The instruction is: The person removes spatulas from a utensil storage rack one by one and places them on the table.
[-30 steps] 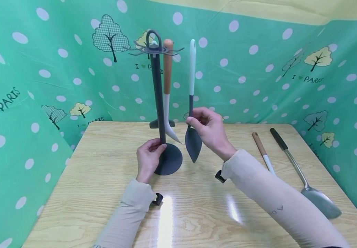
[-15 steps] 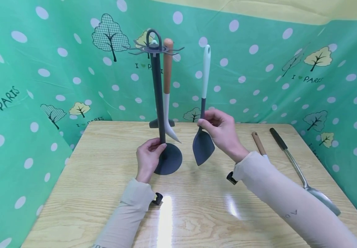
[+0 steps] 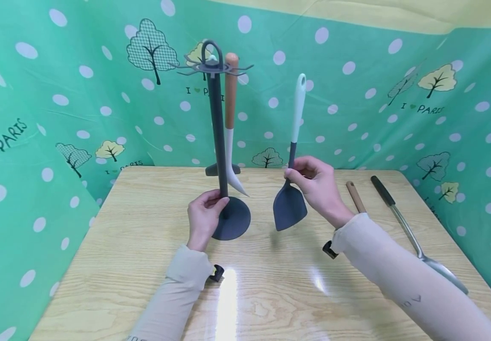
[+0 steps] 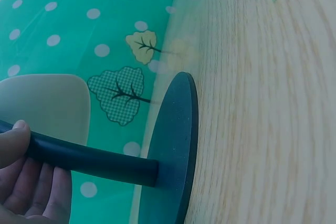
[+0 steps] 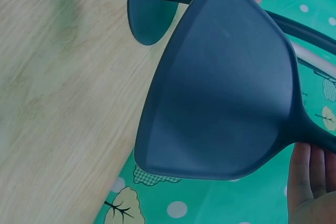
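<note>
A dark utensil stand (image 3: 217,128) with a round base and a ring of hooks stands upright on the table. My left hand (image 3: 204,215) grips its pole low down, just above the base (image 4: 170,145). To the right of it, my right hand (image 3: 315,182) pinches a spatula (image 3: 290,208) by its dark neck. This spatula has a mint handle pointing up, and its broad dark blade (image 5: 220,87) hangs above the table. A utensil with a wooden handle (image 3: 231,94) and white shaft hangs from the stand. Behind the pole shows the dark end (image 3: 212,169) of another utensil, mostly hidden.
On the right of the wooden table (image 3: 143,284) lies a metal wok spatula (image 3: 407,232) with a black handle. Beside it, a wooden-handled utensil (image 3: 355,195) is partly hidden by my right sleeve. A green dotted cloth (image 3: 335,94) hangs behind the table.
My right hand has carried the spatula to the right and slightly down, away from the stand, and the blade has turned to show its broad face. My left hand stays on the pole.
</note>
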`<state>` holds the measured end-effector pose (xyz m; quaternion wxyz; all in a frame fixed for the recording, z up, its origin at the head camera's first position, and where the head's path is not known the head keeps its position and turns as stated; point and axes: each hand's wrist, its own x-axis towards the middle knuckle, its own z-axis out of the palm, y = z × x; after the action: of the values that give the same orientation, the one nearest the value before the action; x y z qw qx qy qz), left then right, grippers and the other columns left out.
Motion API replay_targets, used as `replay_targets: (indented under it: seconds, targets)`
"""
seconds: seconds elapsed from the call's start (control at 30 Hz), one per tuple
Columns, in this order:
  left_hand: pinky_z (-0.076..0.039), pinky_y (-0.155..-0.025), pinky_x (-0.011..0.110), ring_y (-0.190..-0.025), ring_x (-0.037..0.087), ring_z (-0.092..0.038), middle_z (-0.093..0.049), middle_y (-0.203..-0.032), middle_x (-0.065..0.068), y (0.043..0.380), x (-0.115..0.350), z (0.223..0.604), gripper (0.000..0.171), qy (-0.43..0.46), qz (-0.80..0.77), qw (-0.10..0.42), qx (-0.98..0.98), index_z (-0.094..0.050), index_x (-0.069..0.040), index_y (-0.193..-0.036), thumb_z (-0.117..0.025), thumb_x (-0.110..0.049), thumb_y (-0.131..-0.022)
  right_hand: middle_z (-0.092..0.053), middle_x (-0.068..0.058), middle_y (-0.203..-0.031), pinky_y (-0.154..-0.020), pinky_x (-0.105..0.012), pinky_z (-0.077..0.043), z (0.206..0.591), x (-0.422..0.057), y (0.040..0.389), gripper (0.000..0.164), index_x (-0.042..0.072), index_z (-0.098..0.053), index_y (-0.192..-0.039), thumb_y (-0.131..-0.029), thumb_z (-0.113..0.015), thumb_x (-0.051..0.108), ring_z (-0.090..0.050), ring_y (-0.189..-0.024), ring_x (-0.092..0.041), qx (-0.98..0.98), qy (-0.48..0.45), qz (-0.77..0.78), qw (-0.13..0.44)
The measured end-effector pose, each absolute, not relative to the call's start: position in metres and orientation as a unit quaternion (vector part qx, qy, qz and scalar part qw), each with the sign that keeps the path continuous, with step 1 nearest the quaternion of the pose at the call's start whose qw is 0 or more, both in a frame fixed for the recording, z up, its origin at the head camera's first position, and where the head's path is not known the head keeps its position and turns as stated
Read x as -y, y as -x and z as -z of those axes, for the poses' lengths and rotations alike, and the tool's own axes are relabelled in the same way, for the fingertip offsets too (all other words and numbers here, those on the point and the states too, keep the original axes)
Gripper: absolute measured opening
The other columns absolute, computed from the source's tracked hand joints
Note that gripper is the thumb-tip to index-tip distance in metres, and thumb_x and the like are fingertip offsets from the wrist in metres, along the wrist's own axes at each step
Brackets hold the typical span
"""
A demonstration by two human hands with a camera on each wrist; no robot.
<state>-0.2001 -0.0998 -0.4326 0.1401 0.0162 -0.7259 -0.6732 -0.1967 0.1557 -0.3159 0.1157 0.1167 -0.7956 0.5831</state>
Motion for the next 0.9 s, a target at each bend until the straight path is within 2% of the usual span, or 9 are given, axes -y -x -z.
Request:
replay_targets:
  seconds: [0.17,0.4,0.6,0.8,0.9]
  targets:
    - [-0.055,-0.076,0.022,-0.088,0.024,-0.067,-0.070,-0.100,0.012,0.199,0.100,0.430,0.026,-0.020,0.672,0.130,0.729,-0.072,-0.005,-0.105,-0.077,-0.015,-0.082,-0.068,-0.011,-0.089,-0.076,-0.027,-0.055,0.316,-0.161,0.193,0.017,0.000,-0.067,-0.100,-0.088,-0.070,0.011,-0.066,-0.082,-0.026,0.795,-0.115,-0.583,0.123]
    - [-0.056,-0.079,0.027,-0.090,0.029,-0.066,-0.069,-0.102,0.018,0.182,0.096,0.402,0.025,-0.023,0.656,0.126,0.744,-0.069,0.002,-0.107,-0.073,-0.006,-0.085,-0.067,-0.009,-0.090,-0.076,-0.027,-0.055,0.323,-0.171,0.191,0.022,0.002,-0.067,-0.100,-0.087,-0.072,0.019,-0.065,-0.081,-0.023,0.795,-0.102,-0.584,0.127]
    - [-0.055,-0.079,0.026,-0.091,0.030,-0.066,-0.069,-0.102,0.018,0.179,0.095,0.397,0.024,-0.027,0.657,0.123,0.743,-0.069,0.003,-0.108,-0.072,-0.006,-0.085,-0.067,-0.010,-0.094,-0.079,-0.028,-0.055,0.325,-0.180,0.188,0.024,0.003,-0.066,-0.103,-0.087,-0.072,0.019,-0.065,-0.086,-0.023,0.800,-0.078,-0.583,0.116]
    - [-0.055,-0.079,0.026,-0.091,0.030,-0.066,-0.069,-0.102,0.018,0.179,0.096,0.398,0.025,-0.021,0.660,0.123,0.741,-0.069,0.002,-0.108,-0.072,-0.006,-0.085,-0.067,-0.009,-0.097,-0.085,-0.030,-0.053,0.325,-0.190,0.184,0.031,0.009,-0.065,-0.104,-0.086,-0.072,0.034,-0.066,-0.089,-0.021,0.817,-0.043,-0.568,0.086]
    - [-0.055,-0.078,0.025,-0.091,0.030,-0.066,-0.069,-0.102,0.018,0.179,0.096,0.397,0.025,-0.021,0.661,0.123,0.740,-0.069,0.002,-0.107,-0.073,-0.006,-0.085,-0.066,-0.011,-0.097,-0.084,-0.031,-0.054,0.326,-0.194,0.183,0.031,0.006,-0.064,-0.103,-0.087,-0.072,0.031,-0.066,-0.088,-0.023,0.811,-0.048,-0.576,0.088]
